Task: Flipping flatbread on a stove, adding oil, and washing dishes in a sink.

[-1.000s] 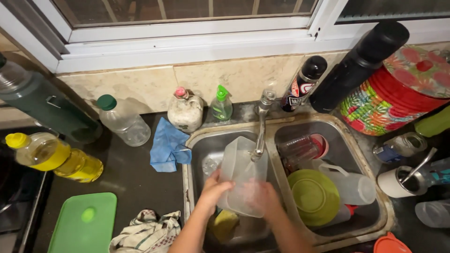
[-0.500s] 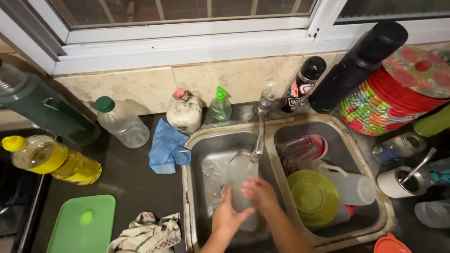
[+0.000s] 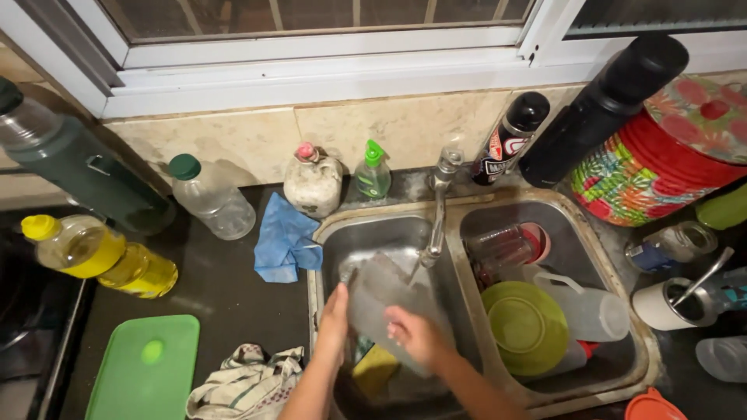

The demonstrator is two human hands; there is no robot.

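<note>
Over the left sink basin, both my hands hold a clear plastic container, blurred and tilted. My left hand grips its left side. On its lower right side rests my right hand. A yellow sponge lies in the basin just below the container. The metal tap reaches out over the basin above the container.
The right basin holds a green plate, a reddish glass and a clear jug. On the dark counter: blue cloth, green lid, patterned towel, oil bottle, clear bottle, spray bottle. Black flask leans right.
The container has come down from under the tap and tilted lower into the left basin. Both hands moved down with it; the right hand now lies across its lower side.
</note>
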